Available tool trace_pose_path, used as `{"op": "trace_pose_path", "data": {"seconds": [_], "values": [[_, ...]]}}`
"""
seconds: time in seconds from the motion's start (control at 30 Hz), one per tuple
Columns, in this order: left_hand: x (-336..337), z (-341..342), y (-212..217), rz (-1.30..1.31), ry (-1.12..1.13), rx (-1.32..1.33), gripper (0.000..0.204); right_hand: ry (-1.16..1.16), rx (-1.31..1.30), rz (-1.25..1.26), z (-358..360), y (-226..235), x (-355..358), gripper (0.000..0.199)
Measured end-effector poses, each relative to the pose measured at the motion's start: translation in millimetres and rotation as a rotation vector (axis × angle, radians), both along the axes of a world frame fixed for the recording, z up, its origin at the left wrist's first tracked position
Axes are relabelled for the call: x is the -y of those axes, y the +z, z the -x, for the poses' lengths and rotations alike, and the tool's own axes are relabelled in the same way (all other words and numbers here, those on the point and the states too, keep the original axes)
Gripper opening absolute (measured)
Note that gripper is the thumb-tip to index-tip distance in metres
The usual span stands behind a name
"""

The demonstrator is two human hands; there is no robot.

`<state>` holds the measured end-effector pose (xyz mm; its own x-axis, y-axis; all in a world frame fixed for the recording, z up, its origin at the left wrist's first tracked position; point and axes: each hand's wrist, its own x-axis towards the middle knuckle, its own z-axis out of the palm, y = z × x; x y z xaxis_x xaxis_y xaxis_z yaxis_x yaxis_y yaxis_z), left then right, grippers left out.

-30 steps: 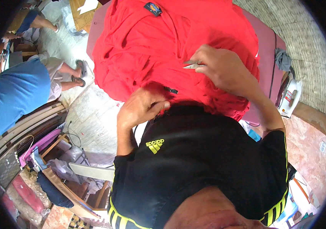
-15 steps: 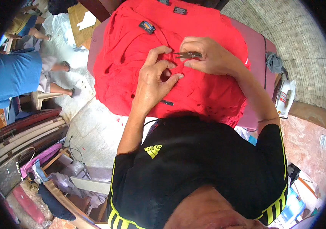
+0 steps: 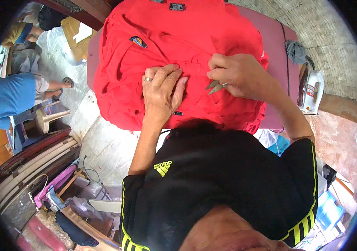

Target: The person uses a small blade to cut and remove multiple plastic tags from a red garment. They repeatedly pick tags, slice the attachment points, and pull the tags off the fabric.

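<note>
A pile of red garments covers most of the table in front of me. A dark label with a coloured badge shows on one of them. My left hand is curled on the cloth, fingertips gathered on a fold near the middle. To its right, my right hand grips small metal thread snips, blades pointing toward me and to the left. Its thumb and forefinger pinch together at the cloth; whether a thread is between them I cannot make out.
A purplish table supports the pile. Along its right side stand a white iron and a crumpled grey cloth. At left, a person in a blue shirt is near a low stool. Stacked boards lean at lower left.
My left hand has closed from spread fingers onto the cloth. My right hand has moved nearer me and rightward, and the snips now point downward instead of left. The view has shifted slightly.
</note>
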<state>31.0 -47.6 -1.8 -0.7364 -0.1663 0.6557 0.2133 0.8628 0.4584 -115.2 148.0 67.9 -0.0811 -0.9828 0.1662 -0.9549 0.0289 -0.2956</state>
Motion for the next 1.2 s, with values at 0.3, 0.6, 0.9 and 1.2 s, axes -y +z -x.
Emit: {"op": "trace_pose_path", "data": {"seconds": [0.3,0.6,0.9,1.2], "values": [[-14,9,4,-0.167,-0.065,0.042,0.022,-0.056,0.060,0.104,-5,-10,-5,0.020],[-23,13,-14,-0.019,0.040,-0.018,0.017,-0.134,0.353,0.153,0,-17,-5,0.029],[-23,15,-3,-0.082,0.013,0.043,0.014,-0.146,0.400,0.183,1,-16,-4,0.025],[-19,13,-6,-0.296,0.050,0.189,0.005,-0.218,0.519,0.115,-5,1,-8,0.029]]}}
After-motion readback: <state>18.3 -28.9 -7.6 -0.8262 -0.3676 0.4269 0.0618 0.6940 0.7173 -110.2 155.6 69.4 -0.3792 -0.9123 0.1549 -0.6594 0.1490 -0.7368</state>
